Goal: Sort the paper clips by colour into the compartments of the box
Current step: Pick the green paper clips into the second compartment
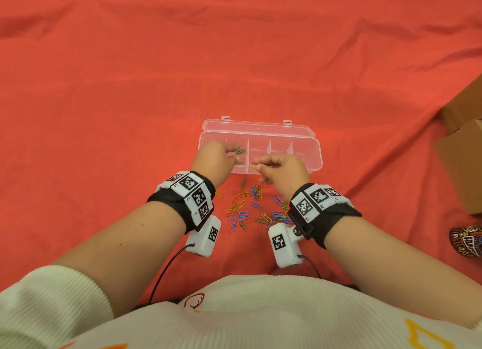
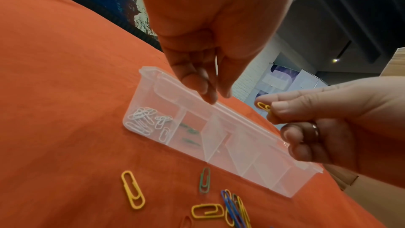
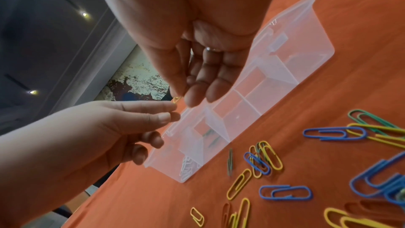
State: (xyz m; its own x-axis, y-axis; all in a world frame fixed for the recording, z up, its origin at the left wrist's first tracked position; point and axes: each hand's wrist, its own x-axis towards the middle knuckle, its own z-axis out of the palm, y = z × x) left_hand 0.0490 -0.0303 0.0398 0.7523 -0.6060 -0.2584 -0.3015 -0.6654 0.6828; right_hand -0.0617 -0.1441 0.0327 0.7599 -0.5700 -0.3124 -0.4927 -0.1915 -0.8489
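A clear plastic box [image 1: 317, 150] lies on the red cloth, its lid folded back. Its leftmost compartment holds white clips [image 2: 149, 122]; the one beside it holds green clips [image 2: 190, 132]. My left hand [image 1: 233, 151] hovers over the green compartment, fingers pointing down and nothing between them [image 2: 217, 94]. My right hand [image 1: 258, 166] pinches a yellow clip [image 2: 264, 107] between thumb and forefinger above the box's near wall, close to the left fingertips [image 3: 171, 110]. Loose blue, yellow, green and red clips [image 1: 255, 207] lie scattered just in front of the box.
Cardboard boxes [image 1: 461, 150] stand at the right edge of the cloth. A dark patterned object [image 1: 467, 240] lies near them. Wrist camera cables [image 1: 167, 273] trail back toward my body. Wrinkled red cloth [image 1: 182, 61] stretches beyond and left of the box.
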